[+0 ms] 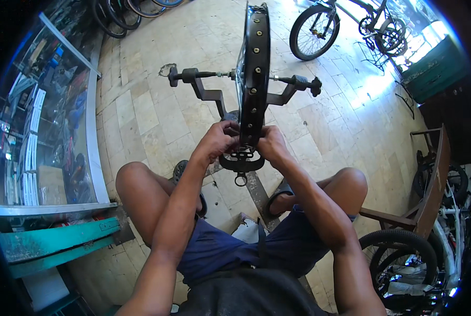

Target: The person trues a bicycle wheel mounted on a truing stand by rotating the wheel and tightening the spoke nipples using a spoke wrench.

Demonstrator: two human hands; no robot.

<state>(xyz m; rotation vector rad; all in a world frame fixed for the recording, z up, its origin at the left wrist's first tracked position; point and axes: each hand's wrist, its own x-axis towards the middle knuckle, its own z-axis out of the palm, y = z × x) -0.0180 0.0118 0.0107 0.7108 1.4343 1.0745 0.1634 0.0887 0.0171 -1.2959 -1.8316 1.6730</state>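
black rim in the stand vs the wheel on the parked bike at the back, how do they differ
The black metal wheel rim is bare, without a tyre; the parked bicycle's wheel wears a black tyre. The rim sits edge-on in a black truing stand, gripped at its lower edge by the left hand and right hand; the bicycle's wheel shows its side, rests on the tiled floor and is untouched. Both stand upright and look black.

Both hands are up at the bottom of a black wheel rim (254, 63). The left hand (218, 141) and the right hand (271, 145) pinch the rim from each side. The rim stands in a black stand (209, 95) just above the hands. A small ring (241, 180) hangs below the hands. A bike (346, 26) is far beyond the right hand.
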